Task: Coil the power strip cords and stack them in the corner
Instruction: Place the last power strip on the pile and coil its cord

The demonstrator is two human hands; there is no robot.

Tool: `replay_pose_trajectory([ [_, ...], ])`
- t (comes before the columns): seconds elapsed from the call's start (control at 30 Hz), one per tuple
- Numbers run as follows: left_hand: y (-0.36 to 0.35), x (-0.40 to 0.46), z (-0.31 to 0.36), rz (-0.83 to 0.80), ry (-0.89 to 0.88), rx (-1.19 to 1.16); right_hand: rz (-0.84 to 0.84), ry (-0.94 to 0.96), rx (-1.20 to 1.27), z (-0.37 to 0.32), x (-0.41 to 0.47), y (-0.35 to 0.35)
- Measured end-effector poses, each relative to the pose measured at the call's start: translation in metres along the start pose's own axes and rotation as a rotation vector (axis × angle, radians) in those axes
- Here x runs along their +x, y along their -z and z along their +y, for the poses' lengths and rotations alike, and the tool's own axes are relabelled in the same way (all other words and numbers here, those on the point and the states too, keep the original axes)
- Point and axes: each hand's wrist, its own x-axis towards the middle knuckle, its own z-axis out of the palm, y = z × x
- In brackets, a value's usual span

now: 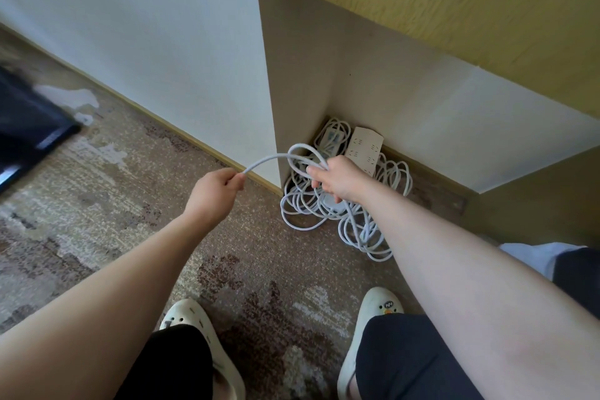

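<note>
**A:** So where's the cord (pixel 271 157) running right now?

**B:** It's stretched left to right between the hands. The left hand (pixel 218 187) is curled tight, pinching the free end. The right hand (pixel 337 177) is clenched round a small loop that pokes up above its knuckles.

**A:** And the rest?

**B:** It drops from the right hand into the loose tangle (pixel 344 214) on the carpet (pixel 130 204), just in front of the corner. Two power strips (pixel 363 148) lie at the far side against the wall.

**A:** Next move?

**B:** I'd guess the left hand carries its end rightward to the right hand, which is nearer the pile.
</note>
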Motion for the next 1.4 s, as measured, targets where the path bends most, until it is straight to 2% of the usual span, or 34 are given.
replay_pose_trajectory([
  [0.17, -0.027, -0.005, 0.039, 0.084, -0.022, -0.114, 0.161, 0.001, 0.121, 0.005, 0.002, 0.007],
  [0.4, -0.033, -0.006, 0.028, -0.108, -0.065, -0.179, 0.344, -0.087, 0.290, 0.014, 0.008, 0.022],
  [0.6, -0.016, -0.003, 0.001, -0.134, -0.095, -0.159, 0.454, -0.114, 0.494, 0.014, 0.008, 0.027],
  [0.7, -0.021, -0.006, 0.013, -0.084, -0.100, -0.229, 0.418, -0.103, 0.529, 0.012, 0.008, 0.024],
  [0.8, -0.036, -0.009, 0.039, -0.105, -0.131, -0.297, 0.339, -0.058, 0.475, 0.009, 0.005, 0.022],
  [0.93, -0.056, -0.018, 0.061, -0.190, -0.199, -0.139, 0.272, -0.054, 0.464, 0.001, 0.001, 0.014],
  [1.03, -0.063, -0.016, 0.073, -0.210, -0.214, -0.093, 0.218, -0.006, 0.513, -0.005, 0.001, 0.012],
  [1.27, -0.076, -0.017, 0.081, -0.253, -0.318, 0.126, 0.151, 0.034, 0.447, -0.006, 0.000, 0.012],
  [1.4, -0.077, -0.018, 0.083, -0.260, -0.387, 0.112, 0.125, 0.067, 0.422, -0.010, 0.000, 0.013],
])
